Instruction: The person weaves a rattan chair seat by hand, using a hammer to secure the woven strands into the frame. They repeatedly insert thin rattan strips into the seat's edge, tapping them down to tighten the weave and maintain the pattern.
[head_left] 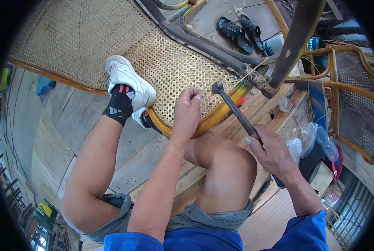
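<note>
In the head view, the person is sitting with bare knees raised, looking down at a large woven cane panel (111, 46) lying tilted across the plank floor (57, 121). The left hand (188, 109) is resting on the panel's curved yellow rattan rim (220, 113), its grip pinched closed, fingertips pressing something too small to make out against the weave right at the edge. The right hand (272, 151) is wrapping its grip firmly around the lower end of a dark metal hammer (234, 109), holding it slanted so that the rounded head is hovering just above the rim, close beside the left hand's knuckles. The person's left foot, in a white sneaker (130, 81) and black sock, is planted on the cane panel near its rim. A dark hose or tube (203, 42) is running across the panel's far side. A pair of black sandals (241, 31) is lying on the floor beyond. To the right, another rattan chair frame (354, 96) is standing, with clear plastic bottles (325, 142) lying near it.
</note>
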`<state>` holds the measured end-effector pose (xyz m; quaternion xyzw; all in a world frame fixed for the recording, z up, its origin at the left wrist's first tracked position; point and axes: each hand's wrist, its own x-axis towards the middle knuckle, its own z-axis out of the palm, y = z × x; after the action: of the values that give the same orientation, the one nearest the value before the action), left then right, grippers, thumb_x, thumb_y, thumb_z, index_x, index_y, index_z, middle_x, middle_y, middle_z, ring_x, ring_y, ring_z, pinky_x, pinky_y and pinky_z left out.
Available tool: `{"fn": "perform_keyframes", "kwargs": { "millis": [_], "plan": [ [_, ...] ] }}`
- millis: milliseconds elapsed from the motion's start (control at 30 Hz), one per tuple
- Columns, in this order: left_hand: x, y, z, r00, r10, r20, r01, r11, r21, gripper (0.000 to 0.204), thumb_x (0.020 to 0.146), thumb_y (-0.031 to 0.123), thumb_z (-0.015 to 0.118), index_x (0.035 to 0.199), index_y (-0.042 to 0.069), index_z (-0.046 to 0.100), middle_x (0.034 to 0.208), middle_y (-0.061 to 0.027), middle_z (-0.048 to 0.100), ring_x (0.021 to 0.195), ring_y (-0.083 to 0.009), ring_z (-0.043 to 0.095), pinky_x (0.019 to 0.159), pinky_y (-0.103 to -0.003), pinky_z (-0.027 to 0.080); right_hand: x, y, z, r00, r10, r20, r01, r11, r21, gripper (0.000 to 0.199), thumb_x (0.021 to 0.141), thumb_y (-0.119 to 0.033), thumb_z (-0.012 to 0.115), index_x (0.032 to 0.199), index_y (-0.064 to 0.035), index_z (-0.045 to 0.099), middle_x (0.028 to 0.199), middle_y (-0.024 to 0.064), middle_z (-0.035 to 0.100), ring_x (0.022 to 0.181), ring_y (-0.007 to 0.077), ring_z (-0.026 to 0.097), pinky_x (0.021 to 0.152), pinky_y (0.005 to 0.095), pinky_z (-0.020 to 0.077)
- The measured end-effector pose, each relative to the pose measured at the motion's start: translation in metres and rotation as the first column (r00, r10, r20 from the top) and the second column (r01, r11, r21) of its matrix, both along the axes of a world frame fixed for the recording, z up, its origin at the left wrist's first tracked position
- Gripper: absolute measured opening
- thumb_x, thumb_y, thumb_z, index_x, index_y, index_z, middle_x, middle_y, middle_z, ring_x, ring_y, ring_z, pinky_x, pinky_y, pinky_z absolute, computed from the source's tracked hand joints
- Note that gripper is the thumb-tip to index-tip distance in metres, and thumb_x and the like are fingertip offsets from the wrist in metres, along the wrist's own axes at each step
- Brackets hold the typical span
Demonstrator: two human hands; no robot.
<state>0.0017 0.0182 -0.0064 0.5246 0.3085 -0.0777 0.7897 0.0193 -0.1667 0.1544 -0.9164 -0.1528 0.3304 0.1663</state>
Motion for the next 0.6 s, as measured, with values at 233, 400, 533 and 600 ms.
{"fn": "perform_keyframes", "kwargs": {
  "millis": [233, 400, 533, 600],
  "plan": [
    [-0.001, -0.003, -0.007, 0.996, 0.062, 0.067, -0.068, 0.993, 0.095, 0.020, 0.091, 0.008, 0.051, 0.108, -0.001, 0.058, 0.077, 0.0001, 0.054, 0.055, -0.0025, 0.043, 0.047, -0.020, 0.037, 0.002, -0.006, -0.020, 0.999, 0.034, -0.007, -0.035, 0.981, -0.189, 0.025, 0.091, -0.025, 0.054, 0.098, -0.0015, 0.049, 0.074, 0.0234, 0.059, 0.075, 0.0430, 0.059, 0.064, 0.0497, 0.0461],
    [-0.003, 0.002, -0.001, 0.997, 0.071, -0.014, -0.072, 0.992, -0.101, 0.021, 0.092, 0.012, 0.051, 0.109, 0.000, 0.054, 0.074, 0.0022, 0.050, 0.050, -0.0020, 0.038, 0.043, -0.020, 0.036, -0.004, -0.007, -0.014, 0.999, 0.029, 0.023, -0.028, 0.998, -0.047, 0.025, 0.092, -0.026, 0.052, 0.094, -0.0020, 0.049, 0.075, 0.0239, 0.060, 0.076, 0.0427, 0.060, 0.064, 0.0496, 0.0466],
    [-0.003, 0.002, 0.002, 0.996, 0.091, -0.014, -0.092, 0.988, -0.122, 0.023, 0.093, 0.014, 0.051, 0.111, 0.000, 0.052, 0.072, 0.0032, 0.048, 0.048, -0.0020, 0.036, 0.041, -0.019, 0.036, -0.004, -0.001, -0.011, 0.993, 0.120, 0.004, -0.118, 0.979, -0.169, 0.025, 0.091, -0.026, 0.053, 0.095, -0.0021, 0.049, 0.074, 0.0230, 0.059, 0.075, 0.0423, 0.060, 0.064, 0.0486, 0.0471],
    [0.000, 0.003, 0.001, 0.995, 0.097, 0.003, -0.096, 0.988, -0.123, 0.024, 0.092, 0.014, 0.053, 0.111, 0.000, 0.052, 0.072, 0.0029, 0.048, 0.049, -0.0023, 0.037, 0.042, -0.019, 0.036, 0.001, -0.011, -0.026, 0.994, 0.110, 0.013, -0.105, 0.970, -0.218, 0.025, 0.091, -0.027, 0.053, 0.096, -0.0024, 0.049, 0.073, 0.0222, 0.060, 0.074, 0.0422, 0.060, 0.063, 0.0491, 0.0474]
  ]
}}
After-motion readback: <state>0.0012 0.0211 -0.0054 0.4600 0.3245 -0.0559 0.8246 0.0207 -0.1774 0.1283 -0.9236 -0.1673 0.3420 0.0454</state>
